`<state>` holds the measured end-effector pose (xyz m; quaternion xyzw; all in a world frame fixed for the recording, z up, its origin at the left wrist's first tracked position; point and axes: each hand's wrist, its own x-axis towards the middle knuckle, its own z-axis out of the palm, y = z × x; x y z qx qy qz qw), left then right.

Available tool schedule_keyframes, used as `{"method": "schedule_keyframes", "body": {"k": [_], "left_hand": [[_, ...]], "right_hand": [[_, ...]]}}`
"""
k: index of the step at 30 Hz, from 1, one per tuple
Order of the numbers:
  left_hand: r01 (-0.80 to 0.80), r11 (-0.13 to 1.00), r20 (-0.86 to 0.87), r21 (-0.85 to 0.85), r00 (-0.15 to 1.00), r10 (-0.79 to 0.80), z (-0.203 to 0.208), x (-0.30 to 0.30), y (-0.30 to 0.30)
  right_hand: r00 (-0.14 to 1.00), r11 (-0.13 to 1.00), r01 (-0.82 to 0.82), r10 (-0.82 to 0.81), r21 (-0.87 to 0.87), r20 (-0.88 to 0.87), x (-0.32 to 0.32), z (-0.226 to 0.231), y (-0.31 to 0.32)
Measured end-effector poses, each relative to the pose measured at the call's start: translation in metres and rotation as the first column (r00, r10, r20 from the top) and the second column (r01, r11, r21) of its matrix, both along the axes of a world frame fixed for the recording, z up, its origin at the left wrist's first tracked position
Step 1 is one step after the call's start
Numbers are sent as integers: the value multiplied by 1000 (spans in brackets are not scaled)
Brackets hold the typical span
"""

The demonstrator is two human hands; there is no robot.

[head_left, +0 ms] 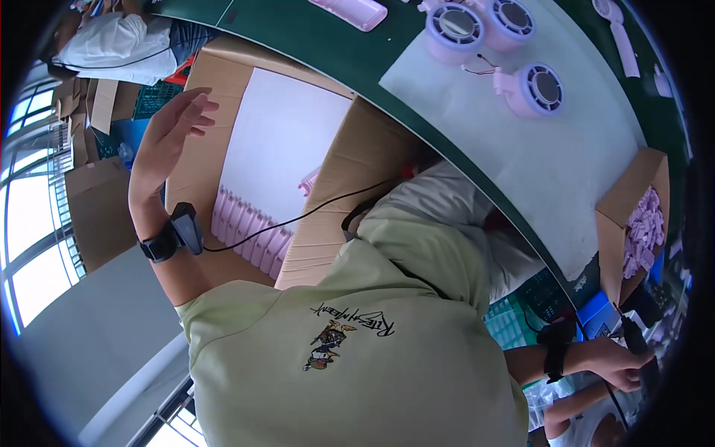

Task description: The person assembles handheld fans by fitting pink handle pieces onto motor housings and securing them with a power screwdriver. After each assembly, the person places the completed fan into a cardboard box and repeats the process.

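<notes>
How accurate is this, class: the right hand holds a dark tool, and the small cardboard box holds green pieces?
Not quite: the head view shows pinkish pieces, not green, in the small cardboard box; the right hand does hold a dark tool.

Daylight, overexposed to flat white with a bluish fringe, enters my view through tall glazed windows (28,231) at the left edge. Softer, even light covers my pale-green fabric T-shirt (357,357) at lower centre. Shadow gathers beneath the dark-green, flat tabletop (339,56), whose edge bows into an arc by fisheye distortion. My bare left hand (173,134), upper left, is fairly crisp; my bare right hand (617,361), lower right, is dimmer and softer. Corners vignette to black.
</notes>
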<state>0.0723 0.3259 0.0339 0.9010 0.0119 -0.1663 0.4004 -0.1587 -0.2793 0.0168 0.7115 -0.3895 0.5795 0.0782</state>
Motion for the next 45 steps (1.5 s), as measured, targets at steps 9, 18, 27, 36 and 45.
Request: {"method": "schedule_keyframes", "body": {"k": [9,18,27,36,45], "left_hand": [[139,986,184,96,971,-155,-42,31,-16],[334,796,645,505,467,-605,-64,92,-131],[268,929,651,256,663,-370,-78,89,-145],[-152,979,651,135,758,28,-79,83,-169],[-99,915,37,-390,992,123,-49,57,-160]], "right_hand": [[905,905,-382,407,-189,119,25,-23,57],[414,380,-604,901,701,-131,152,-38,174],[295,203,-505,954,839,-54,187,-29,172],[369,218,-583,929,782,16,155,-29,152],[469,227,-552,880,802,74,106,-32,132]]}}
